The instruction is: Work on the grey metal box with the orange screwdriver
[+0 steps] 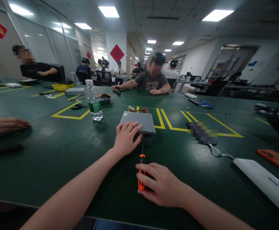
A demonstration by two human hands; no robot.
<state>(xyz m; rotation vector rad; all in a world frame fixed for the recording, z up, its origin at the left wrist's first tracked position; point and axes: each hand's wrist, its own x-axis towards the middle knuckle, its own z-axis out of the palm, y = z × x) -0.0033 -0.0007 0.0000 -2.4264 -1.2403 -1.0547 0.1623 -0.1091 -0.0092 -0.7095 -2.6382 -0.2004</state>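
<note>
A flat grey metal box [139,122] lies on the green table [58,153] in front of me, with coloured wires at its far end. My left hand [126,137] rests on its near left corner, fingers spread over the top. My right hand [157,182] is closed round the orange-and-black handle of a screwdriver [141,169]. The thin shaft points away from me and its tip meets the near face of the box.
A water bottle [93,100] stands left of the box, a metal bowl [105,99] behind it. A white device with cable [264,182] and an orange phone [275,159] lie right. Another person's hand [5,125] rests far left. People sit across the table.
</note>
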